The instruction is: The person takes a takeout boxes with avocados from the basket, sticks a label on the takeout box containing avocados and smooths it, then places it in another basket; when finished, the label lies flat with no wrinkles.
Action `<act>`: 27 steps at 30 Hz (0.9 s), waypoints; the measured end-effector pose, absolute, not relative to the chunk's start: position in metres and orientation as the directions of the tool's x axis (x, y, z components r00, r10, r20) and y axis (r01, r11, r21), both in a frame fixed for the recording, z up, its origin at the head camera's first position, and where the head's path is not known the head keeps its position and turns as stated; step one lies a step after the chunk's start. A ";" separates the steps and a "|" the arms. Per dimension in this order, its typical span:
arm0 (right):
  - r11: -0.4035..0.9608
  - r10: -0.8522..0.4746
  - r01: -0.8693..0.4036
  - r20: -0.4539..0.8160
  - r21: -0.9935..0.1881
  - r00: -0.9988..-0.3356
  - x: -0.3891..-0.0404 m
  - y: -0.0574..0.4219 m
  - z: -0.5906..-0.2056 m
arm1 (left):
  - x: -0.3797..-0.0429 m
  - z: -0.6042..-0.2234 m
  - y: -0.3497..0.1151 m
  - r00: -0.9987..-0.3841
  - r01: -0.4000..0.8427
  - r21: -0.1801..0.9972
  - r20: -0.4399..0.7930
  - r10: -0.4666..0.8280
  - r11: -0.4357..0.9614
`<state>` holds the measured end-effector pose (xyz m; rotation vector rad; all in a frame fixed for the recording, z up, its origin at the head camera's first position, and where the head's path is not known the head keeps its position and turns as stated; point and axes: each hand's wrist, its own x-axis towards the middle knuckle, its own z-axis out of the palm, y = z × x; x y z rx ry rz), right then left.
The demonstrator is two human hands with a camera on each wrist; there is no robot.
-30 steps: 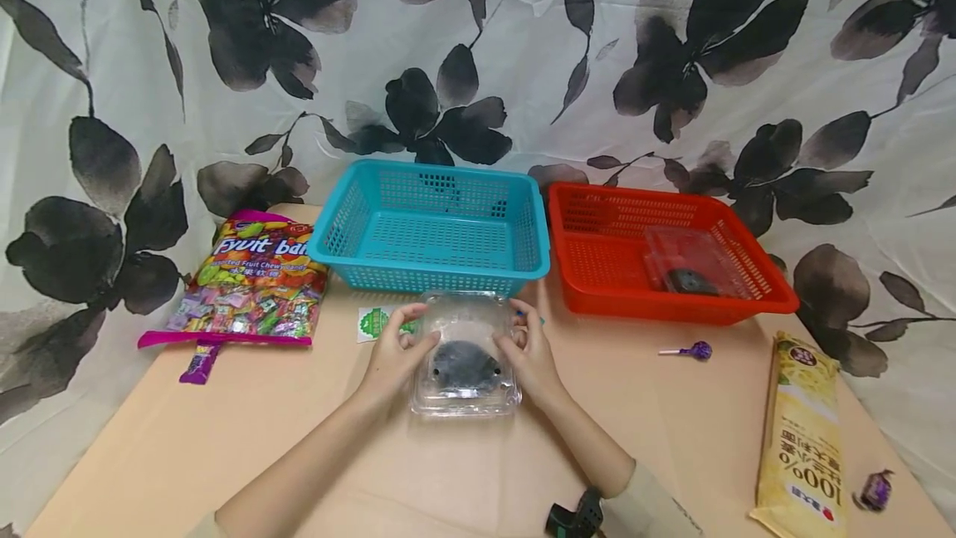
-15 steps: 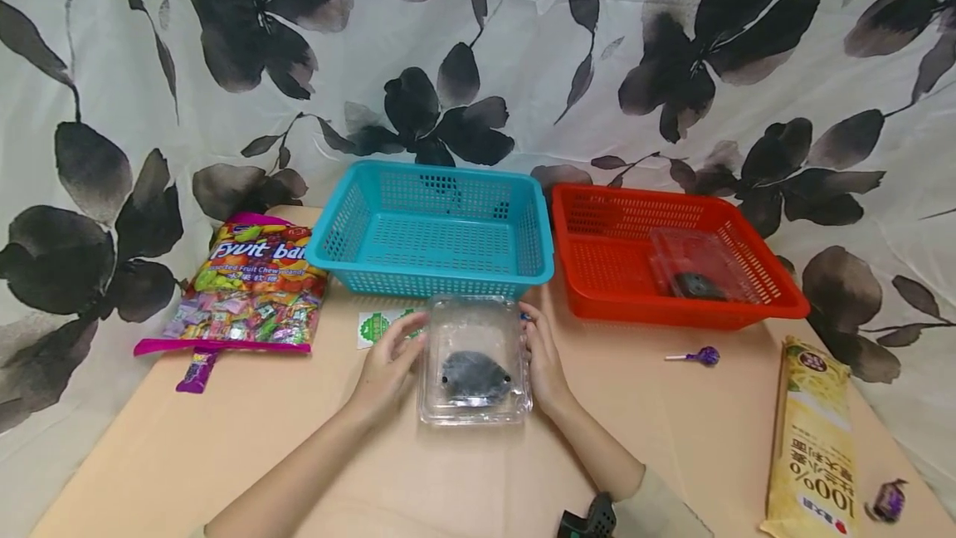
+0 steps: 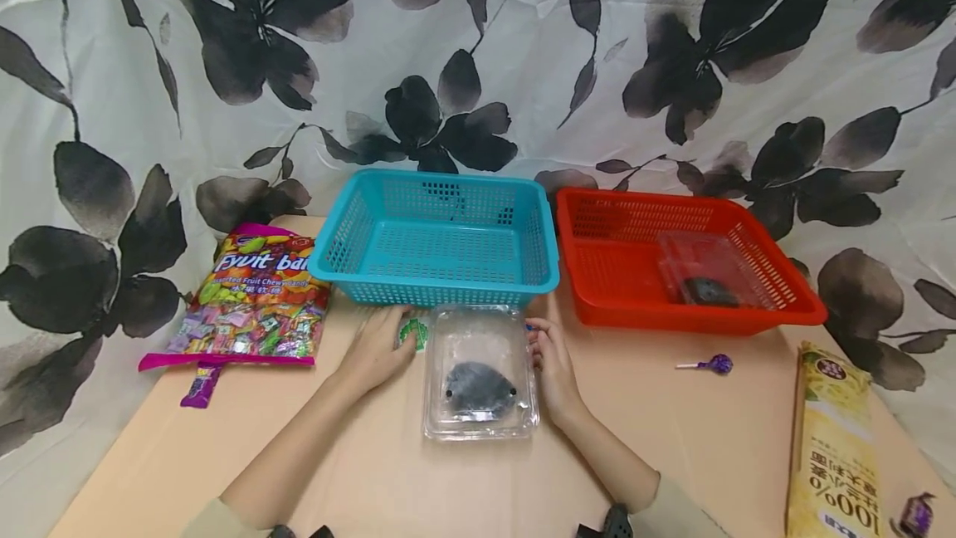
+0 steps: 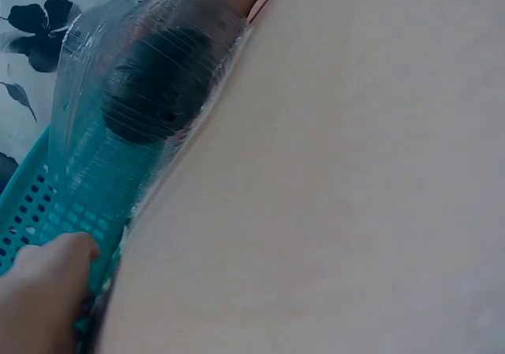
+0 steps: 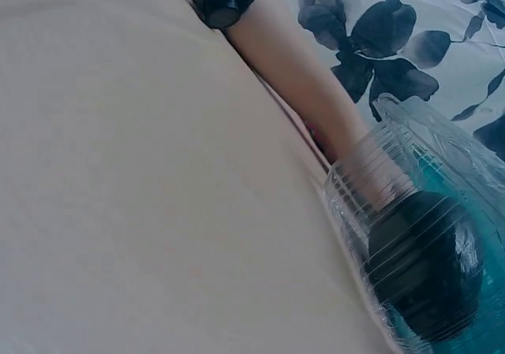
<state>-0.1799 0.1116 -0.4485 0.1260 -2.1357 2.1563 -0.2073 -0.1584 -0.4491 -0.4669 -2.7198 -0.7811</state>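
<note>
A clear plastic clamshell box (image 3: 478, 326) sits on the table in the head view, holding a dark rounded item (image 3: 480, 391) whose kind I cannot tell. To its left, my left hand (image 3: 377, 349) lies over a green-and-white card (image 3: 413, 334), fingers reaching toward the turquoise basket; the hand hides most of the card. My right hand (image 3: 554, 364) rests against the box's right side, fingers slightly bent. A small blue spot shows by its fingertips, too small to identify. The left wrist view catches part of my left hand (image 4: 47, 283) beside the basket.
Behind the box stands the turquoise basket (image 3: 441, 293); right of it, a red basket (image 3: 687, 318) contains another clear box (image 3: 713, 268). A fruit candy bag (image 3: 246, 297) and purple candy (image 3: 200, 386) lie left. Right are a lollipop (image 3: 719, 364), pasta bag (image 3: 836, 447) and wrapped candy (image 3: 914, 515).
Both hands held the clamshell box earlier. My left hand has left it, moving left onto the card. The right hand stays at the box's side, its thumb off the top.
</note>
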 end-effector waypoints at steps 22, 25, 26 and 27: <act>-0.018 -0.013 -0.236 0.236 -0.972 -0.972 -0.173 0.108 -0.451 | -0.205 -0.456 -0.168 -0.855 0.436 0.292 0.430 0.290 0.851; -0.012 -0.008 -0.237 0.237 -0.971 -0.971 -0.174 0.108 -0.451 | -0.202 -0.452 -0.168 -0.893 0.392 0.346 0.367 0.262 0.852; -0.010 -0.009 -0.241 0.241 -0.971 -0.971 -0.174 0.108 -0.451 | -0.202 -0.450 -0.168 -0.909 0.364 0.365 0.338 0.243 0.857; -0.009 -0.009 -0.244 0.244 -0.970 -0.970 -0.174 0.108 -0.451 | -0.201 -0.449 -0.168 -0.925 0.333 0.378 0.307 0.222 0.864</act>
